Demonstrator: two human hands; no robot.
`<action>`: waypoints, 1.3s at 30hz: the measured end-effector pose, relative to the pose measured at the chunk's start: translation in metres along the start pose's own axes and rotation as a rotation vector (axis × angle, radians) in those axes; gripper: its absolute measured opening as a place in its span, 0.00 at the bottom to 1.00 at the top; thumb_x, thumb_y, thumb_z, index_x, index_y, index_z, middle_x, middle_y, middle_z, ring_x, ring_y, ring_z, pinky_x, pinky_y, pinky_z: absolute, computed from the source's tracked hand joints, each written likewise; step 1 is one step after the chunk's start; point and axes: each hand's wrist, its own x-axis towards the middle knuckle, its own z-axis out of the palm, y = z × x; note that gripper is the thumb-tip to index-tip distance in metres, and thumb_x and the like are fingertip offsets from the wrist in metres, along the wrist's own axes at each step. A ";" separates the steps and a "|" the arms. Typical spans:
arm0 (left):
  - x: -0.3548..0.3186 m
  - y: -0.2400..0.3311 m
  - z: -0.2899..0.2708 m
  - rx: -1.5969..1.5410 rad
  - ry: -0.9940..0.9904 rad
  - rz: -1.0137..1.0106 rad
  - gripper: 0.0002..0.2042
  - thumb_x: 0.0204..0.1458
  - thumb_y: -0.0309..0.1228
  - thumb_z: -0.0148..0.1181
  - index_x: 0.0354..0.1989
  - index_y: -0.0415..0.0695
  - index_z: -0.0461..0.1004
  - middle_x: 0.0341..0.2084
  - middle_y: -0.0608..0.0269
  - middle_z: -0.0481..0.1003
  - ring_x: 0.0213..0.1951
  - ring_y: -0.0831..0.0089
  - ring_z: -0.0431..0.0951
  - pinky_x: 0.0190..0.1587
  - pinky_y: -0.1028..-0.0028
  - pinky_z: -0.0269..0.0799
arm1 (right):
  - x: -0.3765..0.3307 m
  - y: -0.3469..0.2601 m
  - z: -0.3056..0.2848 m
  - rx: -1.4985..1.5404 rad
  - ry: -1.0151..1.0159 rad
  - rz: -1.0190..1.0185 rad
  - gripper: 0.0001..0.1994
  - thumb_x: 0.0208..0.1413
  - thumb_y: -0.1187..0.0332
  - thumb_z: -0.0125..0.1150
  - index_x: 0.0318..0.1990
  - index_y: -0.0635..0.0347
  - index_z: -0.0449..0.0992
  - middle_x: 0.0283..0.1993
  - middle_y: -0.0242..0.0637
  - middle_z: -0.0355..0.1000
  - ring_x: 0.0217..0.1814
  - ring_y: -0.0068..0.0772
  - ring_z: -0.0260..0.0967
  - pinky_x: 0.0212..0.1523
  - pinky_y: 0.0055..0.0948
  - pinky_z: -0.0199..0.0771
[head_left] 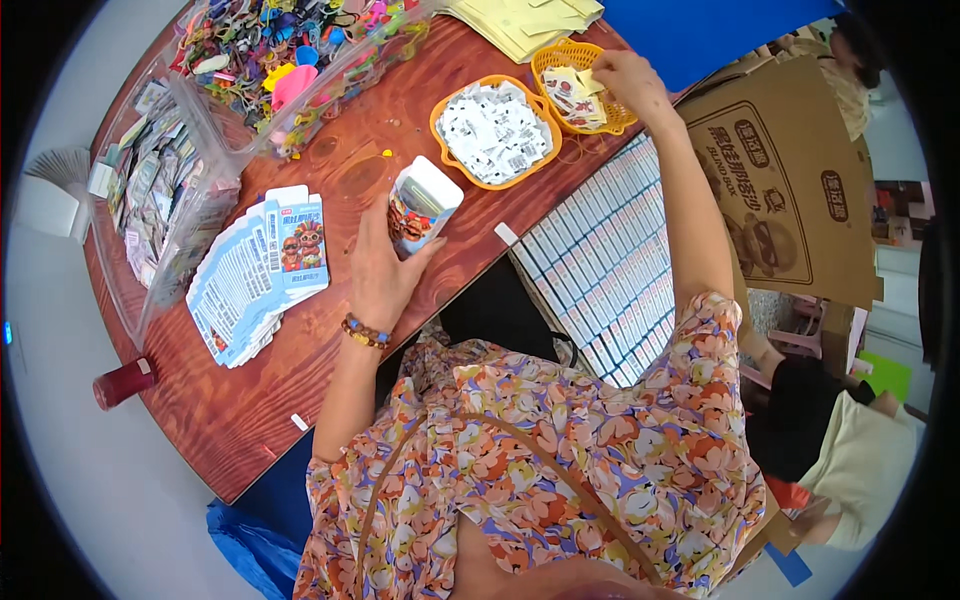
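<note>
My left hand (383,262) is closed round a small open-topped cardboard box (414,222), light blue and white with cartoon figures. Something flat and greenish shows inside its mouth. Reaching to the far right, my right hand (637,90) has its fingers down at a yellow plastic basket (603,130) of small printed cards (572,98). The fingertips are bent over the cards, and whether they pinch one is hidden. Beside it stands an orange-yellow basket (437,128) full of small white packets (497,132). Left of my left hand, a fanned stack of flat blue boxes (250,275) lies on the table.
Clear bins of colourful trinkets (300,80) and small packets (155,185) stand at the left on the red-brown wooden table (345,150). Yellow sheets (520,22) lie at the back. A carton (780,190) with rows of packed boxes (605,260) sits at the right; people are beyond it.
</note>
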 end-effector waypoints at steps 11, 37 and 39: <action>-0.005 -0.003 -0.003 0.011 -0.021 -0.006 0.44 0.38 0.34 0.78 0.64 0.36 0.60 0.51 0.46 0.71 0.52 0.50 0.73 0.52 0.59 0.72 | 0.014 0.010 0.049 -0.016 0.028 -0.008 0.15 0.52 0.60 0.66 0.43 0.59 0.79 0.28 0.36 0.77 0.24 0.26 0.74 0.29 0.28 0.71; -0.005 -0.003 -0.016 0.055 0.173 -0.040 0.43 0.38 0.35 0.78 0.63 0.37 0.60 0.46 0.46 0.73 0.49 0.49 0.75 0.47 0.58 0.75 | -0.139 -0.170 0.039 0.677 0.301 -0.755 0.03 0.53 0.76 0.64 0.35 0.59 0.79 0.53 0.38 0.76 0.64 0.44 0.67 0.64 0.41 0.61; -0.004 -0.003 -0.015 0.024 0.175 -0.023 0.42 0.38 0.35 0.78 0.62 0.37 0.60 0.46 0.46 0.72 0.48 0.50 0.75 0.47 0.59 0.75 | -0.144 -0.175 0.048 0.532 0.286 -0.784 0.02 0.54 0.75 0.64 0.35 0.59 0.79 0.54 0.37 0.75 0.66 0.45 0.65 0.66 0.41 0.58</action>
